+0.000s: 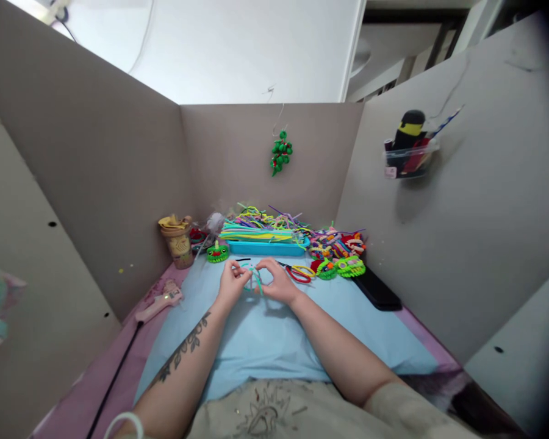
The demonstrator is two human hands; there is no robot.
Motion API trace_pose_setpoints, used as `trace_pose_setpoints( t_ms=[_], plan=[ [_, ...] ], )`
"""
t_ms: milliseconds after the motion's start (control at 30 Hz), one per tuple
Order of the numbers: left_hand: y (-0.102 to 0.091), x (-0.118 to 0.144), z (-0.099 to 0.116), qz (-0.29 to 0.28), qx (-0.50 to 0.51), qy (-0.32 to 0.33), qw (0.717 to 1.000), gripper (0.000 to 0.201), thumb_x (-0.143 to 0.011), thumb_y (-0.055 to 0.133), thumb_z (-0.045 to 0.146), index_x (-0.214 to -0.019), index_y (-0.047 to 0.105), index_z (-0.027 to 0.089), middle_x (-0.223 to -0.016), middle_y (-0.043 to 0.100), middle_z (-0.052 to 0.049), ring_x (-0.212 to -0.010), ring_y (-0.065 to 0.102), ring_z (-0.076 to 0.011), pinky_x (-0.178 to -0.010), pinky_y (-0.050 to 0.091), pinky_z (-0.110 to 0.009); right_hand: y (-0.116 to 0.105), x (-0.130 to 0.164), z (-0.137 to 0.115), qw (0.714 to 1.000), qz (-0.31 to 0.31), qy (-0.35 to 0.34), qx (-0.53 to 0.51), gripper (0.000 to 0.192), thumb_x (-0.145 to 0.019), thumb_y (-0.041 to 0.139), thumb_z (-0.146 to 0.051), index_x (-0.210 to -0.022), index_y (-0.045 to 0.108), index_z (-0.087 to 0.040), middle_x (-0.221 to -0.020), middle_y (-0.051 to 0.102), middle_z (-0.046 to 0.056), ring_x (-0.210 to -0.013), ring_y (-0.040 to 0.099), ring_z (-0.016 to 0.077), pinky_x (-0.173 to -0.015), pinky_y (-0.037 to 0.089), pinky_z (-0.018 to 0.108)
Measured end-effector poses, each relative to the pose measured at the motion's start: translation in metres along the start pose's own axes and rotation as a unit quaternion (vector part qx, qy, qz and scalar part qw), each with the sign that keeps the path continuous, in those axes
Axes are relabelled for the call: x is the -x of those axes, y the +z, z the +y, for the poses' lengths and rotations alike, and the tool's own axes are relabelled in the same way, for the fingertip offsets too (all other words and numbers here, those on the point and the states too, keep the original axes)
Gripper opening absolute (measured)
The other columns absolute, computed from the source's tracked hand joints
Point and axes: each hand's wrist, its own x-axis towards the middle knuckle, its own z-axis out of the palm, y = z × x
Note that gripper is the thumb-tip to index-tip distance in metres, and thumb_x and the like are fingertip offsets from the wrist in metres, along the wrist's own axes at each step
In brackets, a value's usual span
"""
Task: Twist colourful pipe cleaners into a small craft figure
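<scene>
Over the blue sheet point(256, 341), my left hand point(232, 281) pinches a teal pipe cleaner point(257, 281) that is bent into a loop. From the other side my right hand point(277, 281) grips the same pipe cleaner, thumb and fingertips curved round it. A paler strand seems to cross the loop, but it is too small to make out. Just beyond my right hand lie red-handled scissors point(299, 274) and a yellow-handled pair point(305, 269). A green pipe-cleaner figure point(218, 252) with eyes sits past my left hand.
At the back stands a blue tray point(269, 247) heaped with coloured pipe cleaners. Green figures point(351, 266) and a black phone-like slab point(379, 289) lie right. A pink glue gun point(161, 303), its cord, and a cup point(178, 247) are left. Grey panels point(238, 140) enclose three sides.
</scene>
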Motion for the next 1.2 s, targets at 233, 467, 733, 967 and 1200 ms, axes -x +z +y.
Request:
trace_pose_setpoints(
  t_ms=[233, 467, 733, 967, 1200],
  plan=[
    [-0.016, -0.011, -0.003, 0.150, -0.008, -0.005, 0.989, 0.040, -0.059, 0.067, 0.028, -0.078, 0.033, 0.022, -0.059, 0.055, 0.007, -0.052, 0.055, -0.0101, -0.055, 0.038, -0.021, -0.016, -0.005, 0.003, 0.953, 0.157, 0.044, -0.257, 0.054, -0.070, 0.047, -0.069, -0.091, 0.060, -0.021, -0.101, 0.055, 0.009, -0.095, 0.053, 0.0227, -0.082, 0.043, 0.037],
    [-0.007, -0.006, 0.002, 0.039, 0.062, -0.031, 0.997, 0.040, -0.059, 0.071, 0.031, -0.076, 0.036, 0.021, -0.060, 0.056, 0.006, -0.057, 0.056, -0.0109, -0.058, 0.039, -0.021, -0.016, -0.008, 0.029, 0.960, 0.187, 0.186, -0.094, 0.024, -0.076, 0.049, -0.032, -0.092, 0.062, -0.020, -0.092, 0.061, 0.006, -0.086, 0.056, 0.0197, -0.076, 0.047, 0.036],
    [-0.001, -0.001, 0.002, -0.069, 0.079, -0.014, 0.994, 0.039, -0.060, 0.070, 0.027, -0.077, 0.036, 0.021, -0.058, 0.054, 0.007, -0.053, 0.052, -0.0083, -0.057, 0.038, -0.020, -0.002, -0.003, 0.011, 0.996, -0.025, -0.018, 0.080, 0.057, -0.063, 0.053, -0.008, -0.118, 0.050, -0.021, -0.120, 0.052, 0.007, -0.117, 0.039, 0.0230, -0.101, 0.030, 0.044],
    [0.002, 0.001, 0.003, -0.065, 0.093, -0.024, 0.993, 0.040, -0.061, 0.070, 0.028, -0.077, 0.035, 0.021, -0.059, 0.056, 0.007, -0.054, 0.052, -0.0081, -0.058, 0.038, -0.020, 0.003, -0.001, 0.015, 0.993, 0.074, -0.016, 0.092, 0.010, -0.071, 0.057, -0.016, -0.080, 0.061, -0.020, -0.098, 0.060, 0.007, -0.100, 0.048, 0.0219, -0.090, 0.039, 0.042],
    [0.000, 0.001, 0.007, -0.041, 0.077, -0.019, 0.996, 0.040, -0.061, 0.070, 0.031, -0.076, 0.034, 0.022, -0.059, 0.054, 0.008, -0.054, 0.052, -0.0084, -0.056, 0.037, -0.020, 0.001, -0.001, 0.012, 0.993, 0.068, 0.003, 0.097, 0.047, -0.071, 0.060, -0.024, -0.117, 0.049, -0.021, -0.113, 0.053, 0.009, -0.108, 0.045, 0.0228, -0.094, 0.036, 0.042]
  ],
)
